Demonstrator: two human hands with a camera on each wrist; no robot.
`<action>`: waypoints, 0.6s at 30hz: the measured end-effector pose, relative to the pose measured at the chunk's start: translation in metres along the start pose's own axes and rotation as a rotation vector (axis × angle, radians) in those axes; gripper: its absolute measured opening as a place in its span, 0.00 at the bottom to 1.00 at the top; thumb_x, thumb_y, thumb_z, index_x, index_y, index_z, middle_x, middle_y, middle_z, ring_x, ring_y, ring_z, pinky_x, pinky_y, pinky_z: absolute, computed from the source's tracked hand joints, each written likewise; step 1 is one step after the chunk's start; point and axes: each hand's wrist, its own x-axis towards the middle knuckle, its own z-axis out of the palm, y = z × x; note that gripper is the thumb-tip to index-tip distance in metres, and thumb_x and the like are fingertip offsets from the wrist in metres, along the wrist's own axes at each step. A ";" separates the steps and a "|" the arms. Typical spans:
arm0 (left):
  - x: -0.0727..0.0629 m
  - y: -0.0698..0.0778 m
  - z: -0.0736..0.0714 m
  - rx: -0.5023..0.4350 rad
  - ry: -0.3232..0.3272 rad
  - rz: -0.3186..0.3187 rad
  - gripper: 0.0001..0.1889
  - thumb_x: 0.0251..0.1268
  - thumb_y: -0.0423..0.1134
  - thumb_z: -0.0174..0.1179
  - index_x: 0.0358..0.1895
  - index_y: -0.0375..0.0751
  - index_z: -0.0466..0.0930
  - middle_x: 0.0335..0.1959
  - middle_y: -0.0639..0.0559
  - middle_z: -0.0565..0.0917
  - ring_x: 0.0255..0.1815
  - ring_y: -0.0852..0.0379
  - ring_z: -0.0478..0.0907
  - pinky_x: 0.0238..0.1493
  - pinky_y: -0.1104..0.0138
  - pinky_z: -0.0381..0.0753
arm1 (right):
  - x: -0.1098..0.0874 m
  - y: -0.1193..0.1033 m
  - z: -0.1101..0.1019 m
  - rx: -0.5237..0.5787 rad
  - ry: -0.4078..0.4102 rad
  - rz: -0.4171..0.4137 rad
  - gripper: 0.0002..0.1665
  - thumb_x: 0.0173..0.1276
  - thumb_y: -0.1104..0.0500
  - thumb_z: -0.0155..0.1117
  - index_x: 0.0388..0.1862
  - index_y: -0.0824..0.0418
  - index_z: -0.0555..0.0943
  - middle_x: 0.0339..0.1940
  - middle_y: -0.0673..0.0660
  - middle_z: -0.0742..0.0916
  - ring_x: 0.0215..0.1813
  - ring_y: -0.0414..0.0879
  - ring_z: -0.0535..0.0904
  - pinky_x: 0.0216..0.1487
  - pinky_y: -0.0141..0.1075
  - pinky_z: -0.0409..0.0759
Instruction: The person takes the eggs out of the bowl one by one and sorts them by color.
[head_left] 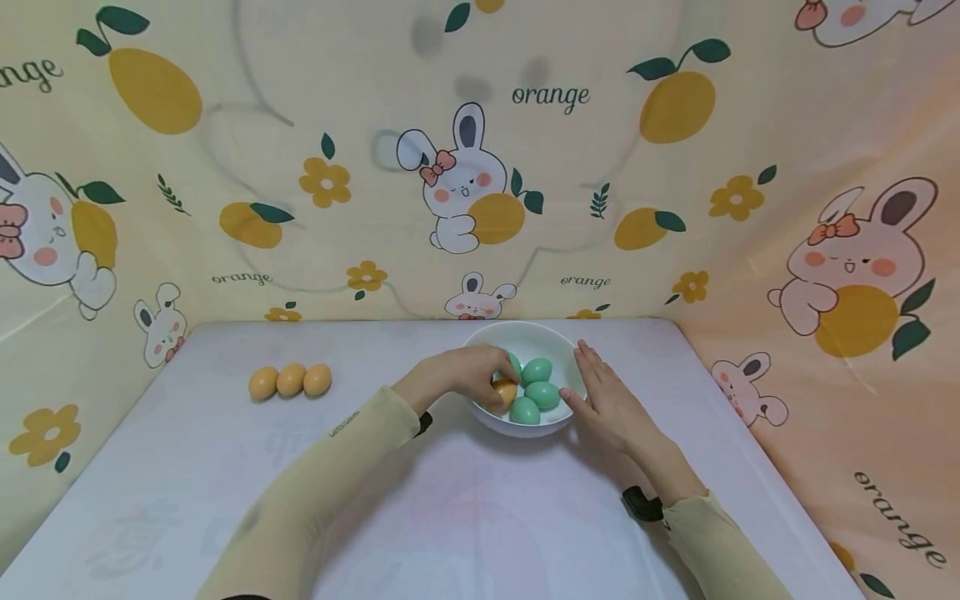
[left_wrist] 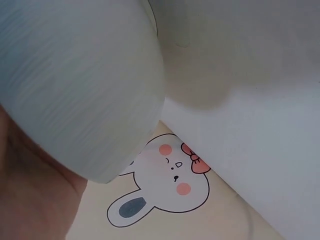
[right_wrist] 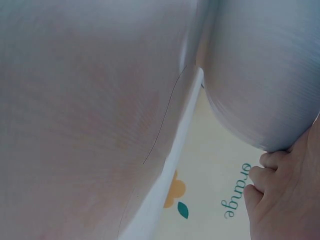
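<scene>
A white bowl stands towards the back of the table, with several green eggs inside. My left hand reaches over the bowl's left rim and holds a brownish-orange egg in its curled fingers, low inside the bowl. On the opposite side, my right hand rests along the rim with fairly straight fingers. The left wrist view shows the bowl's outer wall beside that hand; the right wrist view has fingers against the bowl. Left fingertips are partly hidden in the head view.
Three brownish-orange eggs lie in a row on the table's left side. The white-covered table meets a patterned cloth backdrop at its back and sides.
</scene>
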 end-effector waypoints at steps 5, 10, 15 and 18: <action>-0.005 0.001 -0.002 0.010 0.039 0.017 0.22 0.59 0.38 0.74 0.59 0.41 0.87 0.52 0.51 0.85 0.52 0.55 0.79 0.56 0.67 0.77 | 0.000 0.000 0.000 -0.003 -0.002 0.004 0.52 0.82 0.34 0.46 0.85 0.67 0.46 0.87 0.63 0.50 0.86 0.63 0.46 0.82 0.59 0.49; -0.010 0.003 -0.003 -0.004 0.103 0.019 0.23 0.60 0.40 0.75 0.60 0.42 0.87 0.53 0.51 0.85 0.50 0.56 0.79 0.55 0.68 0.78 | 0.000 0.000 0.001 -0.007 0.000 0.008 0.52 0.82 0.33 0.45 0.86 0.67 0.46 0.87 0.62 0.50 0.86 0.63 0.46 0.82 0.58 0.49; -0.015 0.001 -0.002 -0.047 0.165 0.045 0.24 0.61 0.41 0.75 0.61 0.41 0.86 0.53 0.50 0.84 0.47 0.57 0.81 0.52 0.69 0.80 | 0.000 -0.001 0.000 0.001 0.000 0.009 0.51 0.82 0.36 0.47 0.86 0.67 0.46 0.87 0.62 0.50 0.86 0.62 0.45 0.82 0.59 0.49; -0.017 -0.001 -0.001 -0.078 0.197 0.060 0.24 0.62 0.41 0.76 0.61 0.40 0.85 0.55 0.49 0.84 0.47 0.57 0.82 0.54 0.65 0.82 | 0.000 -0.001 0.000 0.002 -0.001 0.008 0.51 0.82 0.36 0.48 0.85 0.67 0.46 0.87 0.63 0.50 0.86 0.62 0.45 0.82 0.59 0.49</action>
